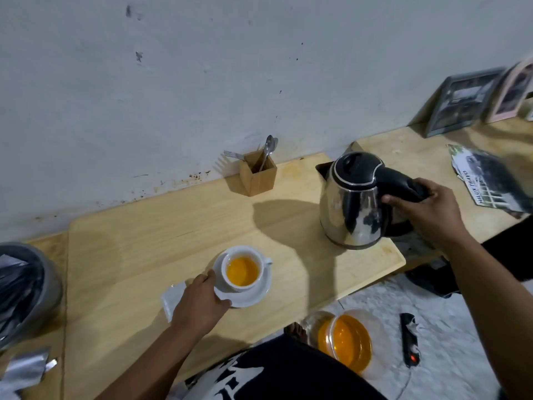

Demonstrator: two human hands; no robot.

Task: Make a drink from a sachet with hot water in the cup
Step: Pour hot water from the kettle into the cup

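- Holding the kettle (353,200) by its black handle, the right hand (427,210) is closed around the grip; the kettle's base seems to rest on the wooden table (144,226), upright, spout toward the wall.
- The left hand (202,301) is half open, fingers curled on the near-left rim of the saucer (253,297), w/ nothing else held. It steadies the saucer, it does not lift it.
- The cup (243,268) sits on the saucer and already has orange liquid in it, approx. half full, so water and powder seem to be in already.
- A torn sachet (173,297) lies flat on the table just left of the saucer, partly under the left hand.
- Judgement: the step in hand is to finish w/ the kettle. If more water is needed, the person should tip slowly and aim the spout at the cup's middle, bc the liquid is hot and the left fingers are very near the cup.
- Better to keep the left hand on the saucer rim only, not on the cup wall.
- If the kettle is being put down, it should stand well away from the table edge, which is close on its right side.
- Next, stirring is probably needed: a spoon (267,151) stands in the wooden holder (258,176) by the wall.
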